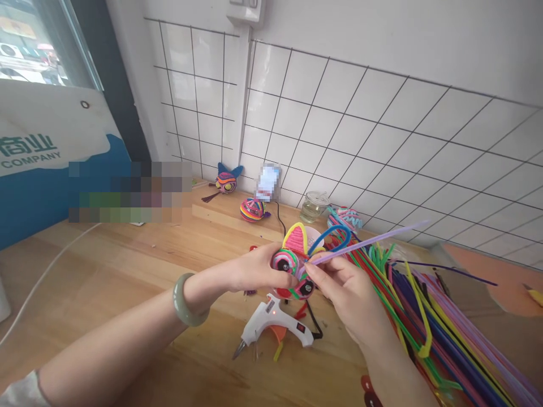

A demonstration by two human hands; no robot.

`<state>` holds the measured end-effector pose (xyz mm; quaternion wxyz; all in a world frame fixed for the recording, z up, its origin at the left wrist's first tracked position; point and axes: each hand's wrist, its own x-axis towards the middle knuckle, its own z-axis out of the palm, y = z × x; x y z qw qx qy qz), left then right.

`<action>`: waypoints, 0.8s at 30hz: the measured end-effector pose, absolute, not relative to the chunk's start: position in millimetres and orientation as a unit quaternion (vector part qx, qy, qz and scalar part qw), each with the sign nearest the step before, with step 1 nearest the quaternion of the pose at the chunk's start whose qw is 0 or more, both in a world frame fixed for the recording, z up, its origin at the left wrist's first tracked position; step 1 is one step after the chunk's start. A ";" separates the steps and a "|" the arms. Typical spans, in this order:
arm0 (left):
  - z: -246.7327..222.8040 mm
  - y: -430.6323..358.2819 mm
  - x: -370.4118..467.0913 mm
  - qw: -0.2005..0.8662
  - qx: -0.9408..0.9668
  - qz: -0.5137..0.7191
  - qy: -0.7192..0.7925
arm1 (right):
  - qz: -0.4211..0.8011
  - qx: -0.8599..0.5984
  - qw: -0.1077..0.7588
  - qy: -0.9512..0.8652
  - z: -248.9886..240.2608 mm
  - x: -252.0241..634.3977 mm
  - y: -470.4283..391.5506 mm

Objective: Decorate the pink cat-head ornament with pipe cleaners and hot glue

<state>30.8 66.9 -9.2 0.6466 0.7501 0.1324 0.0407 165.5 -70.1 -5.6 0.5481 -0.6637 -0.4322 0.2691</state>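
My left hand [258, 268] is wrapped round a colourful pipe-cleaner animal head [292, 277] with black eyes, pink and green coils and a yellow-edged pink ear. A blue pipe-cleaner loop [339, 234] stands up at its other ear. Between thumb and fingers, my right hand [339, 280] pinches a lilac pipe cleaner [373, 240], one end against the front of the head, the rest slanting up to the right. Below the hands a white hot glue gun [274, 322] lies on the table, its small light lit.
Many loose pipe cleaners [449, 328] lie on the right. Along the wall are a finished animal head [226, 180], a striped ball [252, 210], a phone [268, 182] and a lidded glass jar [313, 208]. A white cable [46, 271] crosses the wooden table [203, 362] at left.
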 end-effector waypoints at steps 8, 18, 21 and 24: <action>-6.7 68.0 29.1 0.656 0.741 0.053 0.130 | 0.267 -0.646 0.599 -0.391 -5.2 168.9 -69.1; -7.2 70.5 28.1 0.653 0.743 0.055 0.132 | 0.304 -0.615 0.638 -0.350 0.9 164.4 -69.5; -7.1 70.8 27.1 0.657 0.740 0.056 0.129 | 0.305 -0.601 0.655 -0.342 0.3 163.7 -70.4; -7.2 71.0 26.3 0.663 0.736 0.062 0.125 | 0.307 -0.599 0.662 -0.329 -0.9 163.2 -71.0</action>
